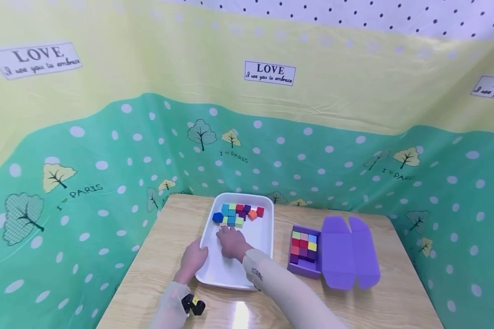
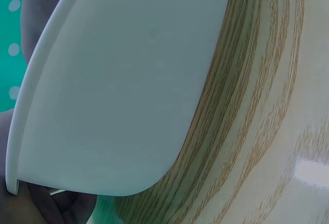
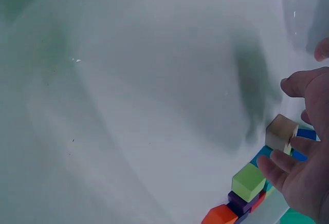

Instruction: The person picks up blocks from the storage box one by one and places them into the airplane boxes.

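My left hand [image 1: 193, 260] grips the left rim of a white tray [image 1: 216, 272], its thumb over the edge. In the left wrist view the tray's outer wall [image 2: 118, 90] fills much of the picture, with fingers partly hidden behind the rim. Inside the tray, my right hand [image 1: 232, 242] reaches to the near side of a cluster of colored cubes. Its fingers are spread and loosely bent beside a beige wooden cube [image 3: 281, 131]; whether they touch it I cannot tell. Close by lie a light green cube [image 3: 248, 182] and an orange block [image 3: 219, 216].
Right of the tray stands a purple box [image 1: 304, 273] holding several colored cubes, its lid [image 1: 339, 251] folded open to the right. A dark blue block [image 1: 217, 217] sits left of the cluster. Patterned cloth [image 1: 313, 160] hangs behind the wooden table [image 1: 156, 246].
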A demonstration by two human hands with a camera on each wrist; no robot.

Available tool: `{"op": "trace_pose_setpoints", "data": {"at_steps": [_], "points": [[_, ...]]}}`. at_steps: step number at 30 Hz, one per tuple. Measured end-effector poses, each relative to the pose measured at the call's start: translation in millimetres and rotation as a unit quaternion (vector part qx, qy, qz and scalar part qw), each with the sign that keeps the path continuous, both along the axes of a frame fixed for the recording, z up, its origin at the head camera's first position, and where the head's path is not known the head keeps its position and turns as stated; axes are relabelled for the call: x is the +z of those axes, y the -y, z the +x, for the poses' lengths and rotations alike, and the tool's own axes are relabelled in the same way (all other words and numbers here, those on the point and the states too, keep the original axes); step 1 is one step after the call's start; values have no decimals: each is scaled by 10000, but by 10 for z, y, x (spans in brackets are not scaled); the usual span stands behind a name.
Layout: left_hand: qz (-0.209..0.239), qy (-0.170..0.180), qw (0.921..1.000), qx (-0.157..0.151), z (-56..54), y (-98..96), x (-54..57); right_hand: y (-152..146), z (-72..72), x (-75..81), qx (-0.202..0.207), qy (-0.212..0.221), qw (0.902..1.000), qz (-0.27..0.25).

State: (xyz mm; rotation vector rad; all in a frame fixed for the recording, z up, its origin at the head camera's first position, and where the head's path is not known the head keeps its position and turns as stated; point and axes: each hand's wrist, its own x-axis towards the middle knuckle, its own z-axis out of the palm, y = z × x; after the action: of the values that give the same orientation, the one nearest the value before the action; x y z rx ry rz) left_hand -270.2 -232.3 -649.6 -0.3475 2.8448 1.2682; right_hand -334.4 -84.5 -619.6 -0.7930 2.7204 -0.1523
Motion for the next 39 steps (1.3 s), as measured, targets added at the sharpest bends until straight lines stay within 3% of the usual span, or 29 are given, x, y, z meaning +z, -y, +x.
{"op": "trace_pose_setpoints", "data": {"at_steps": [13,21,26,30,34,39], "points": [[-49,-60,9999,-64,-15,-49,-21,-62,-110,-49,-31,-310,9993,184],[-43,46,9999,-81,-35,-67,-72,-170,-112,-78,-254,-67,9991,-333],[-65,19,9999,-83,-27,-69,-47,-237,-127,-163,-292,-245,9970,-670],[-52,18,9999,-85,-14,-68,-10,-297,-132,-203,-404,-107,9936,-1052],[-40,172,9998,-60,2,-55,3,-394,-88,-123,-282,14,9912,-1291],[-223,250,9994,-16,-3,1,-9,-574,0,106,18,-64,9887,-1495]]}}
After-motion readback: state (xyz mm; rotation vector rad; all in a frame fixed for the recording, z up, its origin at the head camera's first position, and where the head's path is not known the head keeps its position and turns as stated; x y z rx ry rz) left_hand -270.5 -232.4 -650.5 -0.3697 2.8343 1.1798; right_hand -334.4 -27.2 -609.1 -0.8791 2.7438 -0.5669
